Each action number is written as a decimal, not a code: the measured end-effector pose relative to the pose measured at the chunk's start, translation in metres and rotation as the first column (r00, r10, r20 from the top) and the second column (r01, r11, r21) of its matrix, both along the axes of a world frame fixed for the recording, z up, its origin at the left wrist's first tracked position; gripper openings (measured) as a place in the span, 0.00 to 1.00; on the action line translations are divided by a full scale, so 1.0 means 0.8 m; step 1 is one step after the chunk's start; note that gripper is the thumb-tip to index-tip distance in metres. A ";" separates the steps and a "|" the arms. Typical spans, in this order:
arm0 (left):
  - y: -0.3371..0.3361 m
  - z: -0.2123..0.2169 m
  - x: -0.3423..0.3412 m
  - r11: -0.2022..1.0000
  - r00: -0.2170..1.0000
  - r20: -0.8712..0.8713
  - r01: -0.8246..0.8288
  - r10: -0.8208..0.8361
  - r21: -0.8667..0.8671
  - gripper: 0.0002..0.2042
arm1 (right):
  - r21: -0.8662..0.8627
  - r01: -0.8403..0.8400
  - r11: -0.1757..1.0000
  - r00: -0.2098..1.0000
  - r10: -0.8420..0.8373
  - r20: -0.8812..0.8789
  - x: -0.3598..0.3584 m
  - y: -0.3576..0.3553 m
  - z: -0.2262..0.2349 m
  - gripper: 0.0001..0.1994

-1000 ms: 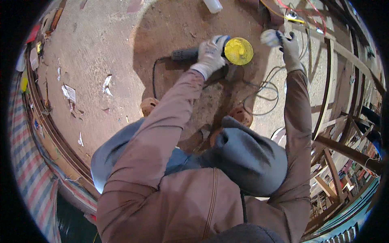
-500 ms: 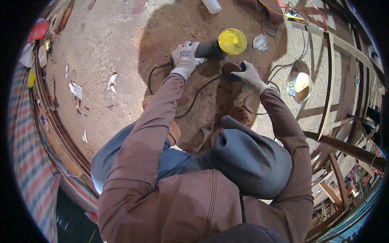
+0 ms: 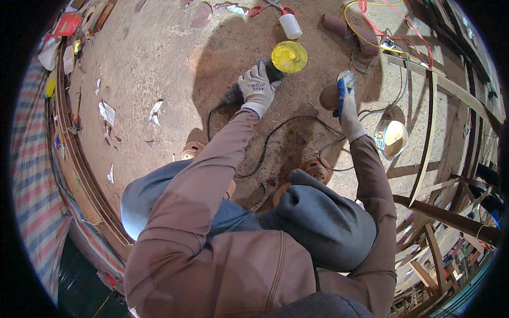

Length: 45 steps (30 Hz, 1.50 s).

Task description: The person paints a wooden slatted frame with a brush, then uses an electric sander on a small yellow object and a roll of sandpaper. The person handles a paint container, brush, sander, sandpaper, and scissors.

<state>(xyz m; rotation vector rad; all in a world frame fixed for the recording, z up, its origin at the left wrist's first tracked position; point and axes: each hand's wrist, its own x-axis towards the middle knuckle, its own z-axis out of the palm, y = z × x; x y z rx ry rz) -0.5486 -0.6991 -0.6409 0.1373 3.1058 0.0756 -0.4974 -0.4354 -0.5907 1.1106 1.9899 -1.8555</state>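
Observation:
My left hand, in a white knit glove with a blue palm, is closed round the dark body of a corded power sander. The sander's yellow round pad faces up beyond my fingers. To the right, my gloved right hand grips a brown round sanding disc by its edge, apart from the pad. Partly behind the right fingertips shows a pale round piece with blue markings on the floor. A black cord curves over the floor between my arms.
A white bottle and red-handled scissors lie ahead. Rolls of brown abrasive sheet are at the upper right, near yellow and red cords. A white tub stands right of my right forearm, before a wooden frame.
My right hand has moved right, carrying the brown sanding disc away from the sander. My left hand keeps hold of the sander, which is tilted more. The view has shifted, showing more floor ahead.

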 end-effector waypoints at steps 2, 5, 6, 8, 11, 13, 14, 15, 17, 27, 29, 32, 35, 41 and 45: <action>-0.004 -0.010 -0.002 0.999 0.999 -0.030 0.042 -0.041 0.012 0.44 | -0.100 0.013 0.995 0.995 -0.022 -0.093 0.006 0.008 -0.009 0.29; -0.008 -0.007 -0.005 0.992 0.993 -0.035 0.113 -0.111 0.064 0.44 | -0.234 0.084 0.969 0.987 -0.113 -0.113 0.003 0.007 -0.009 0.29; -0.006 -0.004 -0.002 0.990 0.993 -0.035 0.112 -0.109 0.088 0.44 | -0.253 0.097 0.963 0.985 -0.129 -0.116 0.001 0.004 -0.013 0.29; -0.012 -0.002 0.001 0.983 0.993 -0.058 0.111 -0.103 0.147 0.44 | -0.220 0.089 0.971 0.986 -0.117 -0.121 -0.007 -0.014 0.008 0.29; -0.027 -0.006 0.001 0.961 0.993 0.004 0.114 -0.119 0.251 0.44 | -0.132 0.021 0.991 0.998 -0.029 -0.058 -0.017 -0.036 0.044 0.29; -0.029 -0.010 -0.004 0.954 0.991 -0.094 0.118 -0.095 0.274 0.43 | -0.184 -0.019 0.983 0.999 0.027 0.042 -0.023 -0.033 0.041 0.30; -0.030 -0.011 -0.009 0.941 0.990 -0.120 0.105 -0.069 0.321 0.42 | -0.089 -0.006 0.996 0.999 0.010 0.040 -0.026 -0.045 0.047 0.31; -0.030 -0.013 -0.014 0.926 0.989 -0.144 0.093 -0.043 0.365 0.42 | -0.068 0.006 0.998 1.000 -0.004 0.024 -0.032 -0.048 0.048 0.31; -0.027 -0.018 -0.018 0.924 0.980 -0.192 0.114 -0.045 0.364 0.40 | -0.034 0.053 0.998 0.998 -0.053 -0.014 -0.038 -0.054 0.038 0.30; -0.020 -0.015 -0.008 0.949 0.983 -0.170 0.123 -0.076 0.290 0.39 | 0.874 -0.142 0.466 0.747 0.629 -0.214 -0.041 -0.068 0.006 0.25; -0.025 -0.016 -0.002 0.952 0.983 -0.175 0.104 -0.055 0.288 0.39 | 0.492 -0.166 0.855 0.885 0.349 -0.308 -0.045 -0.096 0.022 0.26; -0.024 -0.014 -0.006 0.948 0.985 -0.164 0.109 -0.062 0.299 0.39 | 0.301 -0.126 0.945 0.937 0.213 -0.277 -0.052 -0.104 0.014 0.31; -0.023 -0.011 -0.005 0.941 0.989 -0.143 0.087 -0.042 0.326 0.40 | 0.205 -0.071 0.976 0.963 0.120 -0.240 -0.057 -0.118 0.020 0.31; -0.021 -0.014 -0.004 0.935 0.979 -0.198 0.103 -0.036 0.339 0.43 | 0.282 -0.013 0.959 0.978 0.071 -0.195 -0.067 -0.128 0.001 0.38; -0.020 -0.017 -0.005 0.943 0.982 -0.189 0.090 -0.029 0.321 0.44 | 0.261 0.037 0.965 0.980 0.016 -0.199 -0.073 -0.134 0.002 0.40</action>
